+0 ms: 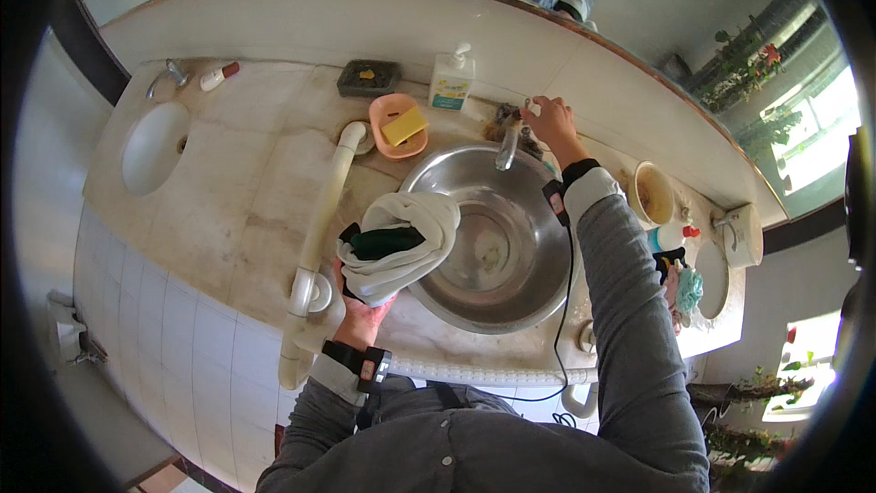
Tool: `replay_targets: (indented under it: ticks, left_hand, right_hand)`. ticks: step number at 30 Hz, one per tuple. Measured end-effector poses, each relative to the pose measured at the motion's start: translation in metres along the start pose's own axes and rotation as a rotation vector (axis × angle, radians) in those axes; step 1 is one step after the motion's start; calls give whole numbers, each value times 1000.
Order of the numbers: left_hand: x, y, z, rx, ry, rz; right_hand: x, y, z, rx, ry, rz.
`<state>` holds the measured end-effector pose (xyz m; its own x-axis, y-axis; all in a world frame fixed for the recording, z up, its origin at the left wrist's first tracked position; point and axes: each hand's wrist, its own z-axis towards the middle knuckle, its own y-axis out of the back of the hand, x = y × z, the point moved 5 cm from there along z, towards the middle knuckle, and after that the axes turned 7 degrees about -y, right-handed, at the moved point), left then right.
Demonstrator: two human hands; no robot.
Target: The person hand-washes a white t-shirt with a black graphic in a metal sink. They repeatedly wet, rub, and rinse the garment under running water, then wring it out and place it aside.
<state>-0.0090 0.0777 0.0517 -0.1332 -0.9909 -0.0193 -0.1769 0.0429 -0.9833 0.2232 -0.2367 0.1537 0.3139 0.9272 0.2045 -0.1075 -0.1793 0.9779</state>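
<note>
My left hand (366, 318) supports a bundled white cloth (404, 246) from below, with dark green fabric (387, 243) showing in its fold. The bundle hangs over the left rim of a stainless steel basin (547, 274). A little water appears to lie on the basin's bottom. At the back, my right hand (549, 120) has its fingers on the handle of a metal faucet (508, 147). The faucet's spout points down over the basin; whether water runs from it is unclear.
Left of the basin are a pink soap dish (378, 109) with yellow soap (405, 126), a dark soap box (369, 85), a pump bottle (452, 82) and a white pipe (328, 212). A beige tub (650, 192) and cloths (688, 287) lie right. A cable (562, 335) hangs from my right wrist.
</note>
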Motion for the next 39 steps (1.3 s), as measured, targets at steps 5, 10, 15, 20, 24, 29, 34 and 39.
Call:
replay_targets:
  ticks: [5, 10, 15, 20, 24, 29, 34, 39]
  left_hand:
    - [-3, 7, 2, -84, -39, 54]
    - [-4, 9, 1, -109, -63, 76]
    - [-3, 13, 0, -180, -36, 31]
    - [-7, 18, 2, -226, -53, 64]
    - [-9, 26, 0, -297, -79, 49]
    - [-9, 28, -2, -289, -60, 39]
    - [-8, 22, -1, -269, -52, 13]
    - [-6, 13, 1, -209, -52, 36]
  right_hand:
    - [1, -15, 16, 4, 57, 8]
    - [-2, -16, 13, -213, 213, 78]
    - [-51, -52, -25, -245, -246, 1037]
    - [-21, -195, -102, 755, -1116, 1913]
    - [-3, -238, -96, 727, -1158, 2066]
    - [-10, -225, -100, 770, -820, 1705]
    - [-17, -134, -125, 497, 191, 367]
    - [-86, -30, -175, 112, 16, -75]
